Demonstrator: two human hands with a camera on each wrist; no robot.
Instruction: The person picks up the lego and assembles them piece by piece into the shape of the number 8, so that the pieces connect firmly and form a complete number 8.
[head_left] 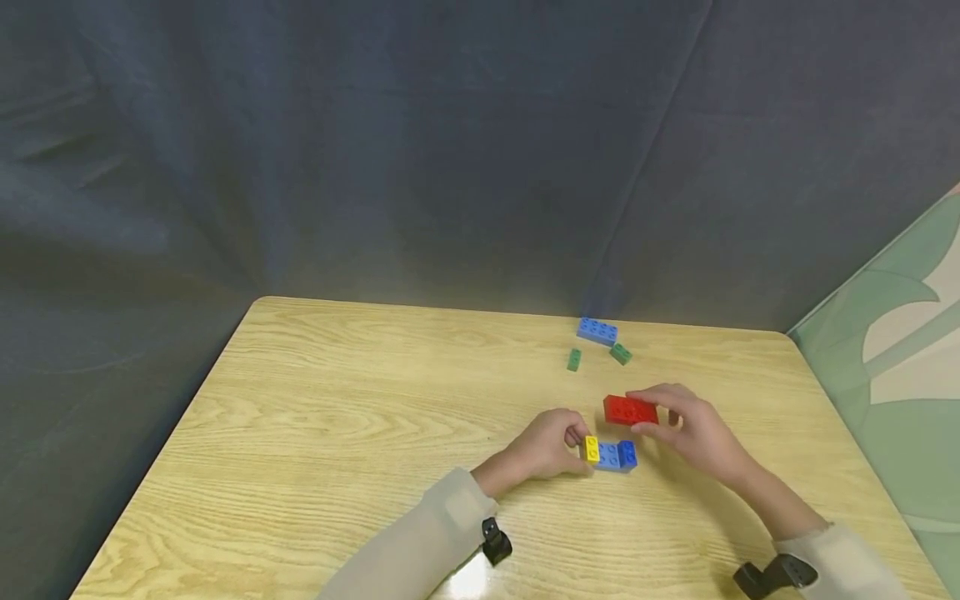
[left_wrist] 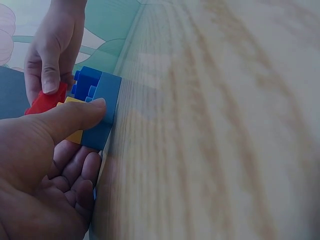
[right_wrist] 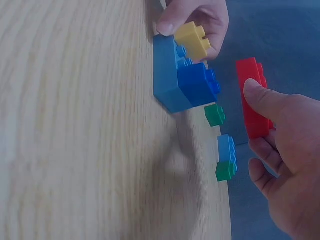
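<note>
On the table sits a light blue brick with a small yellow brick on its left end and a small dark blue brick on its right end. Studs show in the gap between those two. My left hand grips the left end of this build, its thumb along the light blue side in the left wrist view. My right hand pinches a long red brick by its right end, thumb on one side and fingers on the other. The red brick is held above the table, just behind the build.
Farther back lie a long blue brick and two small green bricks, one upright-looking and one angled. A dark curtain hangs behind the wooden table. A leaf-patterned panel stands along the right side.
</note>
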